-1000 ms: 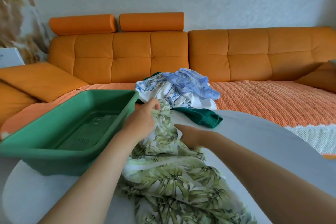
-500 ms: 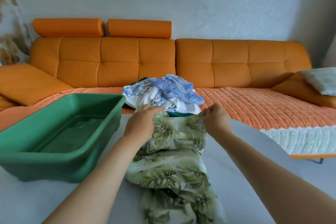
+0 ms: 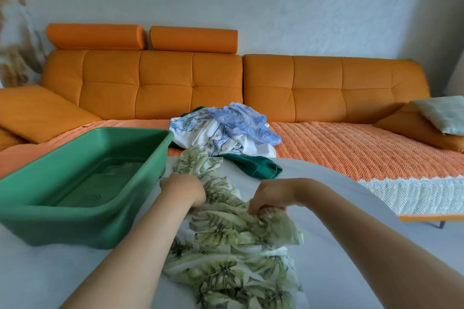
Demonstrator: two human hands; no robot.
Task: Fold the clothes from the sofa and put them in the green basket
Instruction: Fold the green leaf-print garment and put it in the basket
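Note:
A crumpled green leaf-print garment (image 3: pixel 226 241) lies bunched on the white table (image 3: pixel 351 246) in front of me. My left hand (image 3: pixel 184 189) grips its left side close to the basket. My right hand (image 3: pixel 270 197) pinches a fold of it, fingers curled down into the cloth. The green basket (image 3: pixel 82 218) stands at the left on the table, with nothing visible inside. On the orange sofa (image 3: pixel 326 88) behind the table sits a pile: a white and blue patterned piece (image 3: pixel 213 134), a light blue piece (image 3: pixel 247 120) on top, a dark green piece (image 3: pixel 253 164) hanging onto the table edge.
An orange woven cover (image 3: pixel 351 153) with a white fringe covers the sofa seat on the right. Orange cushions (image 3: pixel 37 110) lie at the left and a pale patterned pillow (image 3: pixel 442 114) at the far right. A wall stands behind the sofa.
Both hands have come back toward me from the garment's far edge. The right hand now pinches a fold lower down, and the cloth's top has dropped in a bunch.

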